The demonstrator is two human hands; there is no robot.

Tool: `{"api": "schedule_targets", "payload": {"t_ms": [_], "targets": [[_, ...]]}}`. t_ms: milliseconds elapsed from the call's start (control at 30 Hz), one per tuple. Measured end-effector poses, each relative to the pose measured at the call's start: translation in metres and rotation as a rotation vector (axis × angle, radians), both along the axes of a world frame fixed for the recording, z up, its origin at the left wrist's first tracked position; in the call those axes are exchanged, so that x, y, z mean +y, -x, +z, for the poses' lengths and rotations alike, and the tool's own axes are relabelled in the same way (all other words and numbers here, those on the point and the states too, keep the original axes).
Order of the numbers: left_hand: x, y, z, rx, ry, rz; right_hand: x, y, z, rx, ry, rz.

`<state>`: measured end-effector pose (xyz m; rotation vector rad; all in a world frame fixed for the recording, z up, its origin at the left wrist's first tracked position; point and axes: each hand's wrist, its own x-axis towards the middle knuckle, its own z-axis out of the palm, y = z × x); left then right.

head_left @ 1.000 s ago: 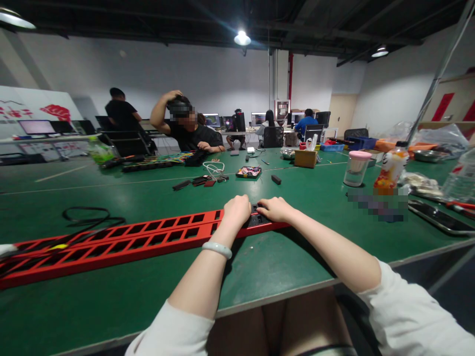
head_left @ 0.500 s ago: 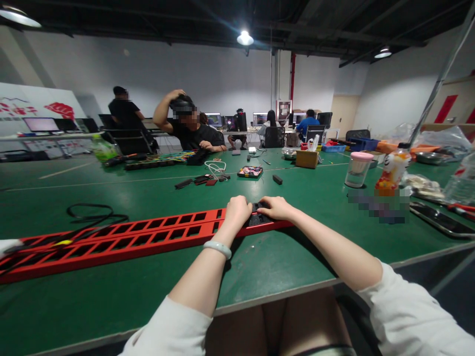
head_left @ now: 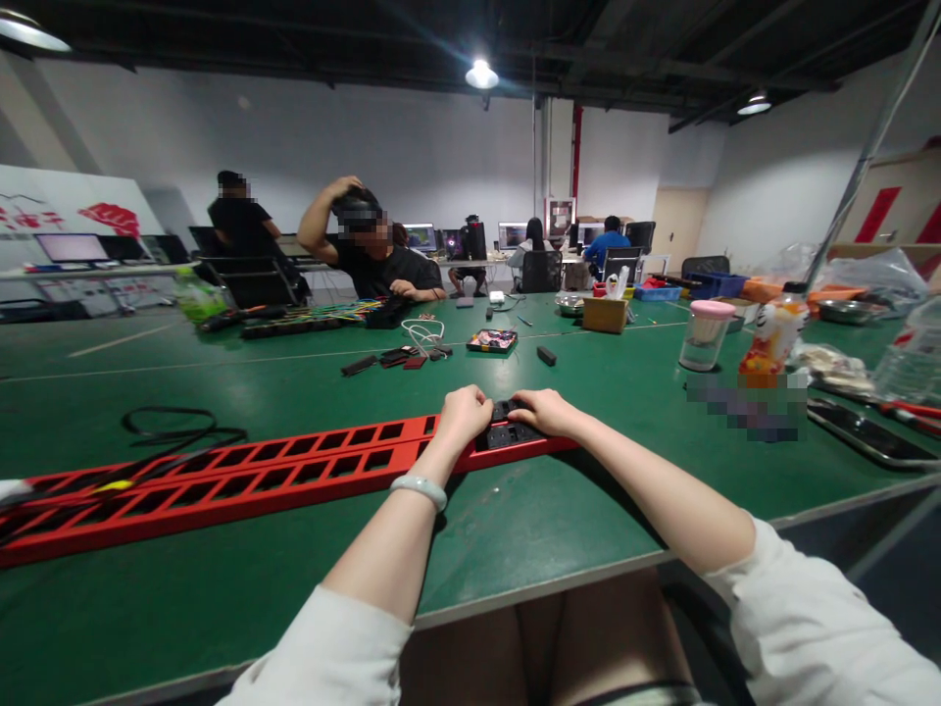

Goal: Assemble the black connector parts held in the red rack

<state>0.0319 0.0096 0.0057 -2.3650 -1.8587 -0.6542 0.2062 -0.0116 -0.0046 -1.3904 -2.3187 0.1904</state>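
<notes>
Black socket module at frame centre now shows more between curled left hand and right hand, both sets of fingers pressing it into the red rail.

A person's two bare hands meet at the right end of a long red slotted rail lying across a green desk; the left hand is curled over the rail, a pale bracelet on its wrist; the right hand rests on a black socket module seated in the rail; a loop of black cable lies beyond the rail to the left; a pink-lidded jar and an orange bottle stand further right; a seated person in black works across the desk.
</notes>
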Motion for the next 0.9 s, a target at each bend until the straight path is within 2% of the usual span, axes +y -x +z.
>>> {"api": "schedule_targets", "payload": {"t_ms": [167,267,533,733,900], "targets": [[-0.003,0.005,0.008,0.005,0.155,-0.257,0.001,-0.001,0.002,0.006,0.026,0.015],[-0.005,0.008,0.013,0.012,0.235,-0.349,0.0,-0.001,0.003,0.004,0.034,0.023],[-0.008,0.009,0.009,0.029,0.133,-0.346,-0.006,0.001,0.004,-0.031,0.019,0.008],[-0.003,0.009,0.004,-0.048,0.072,-0.351,-0.01,0.004,0.007,0.014,-0.002,-0.007],[0.002,0.011,0.001,0.003,0.016,-0.336,-0.012,0.005,0.01,0.007,0.013,-0.014]]}}
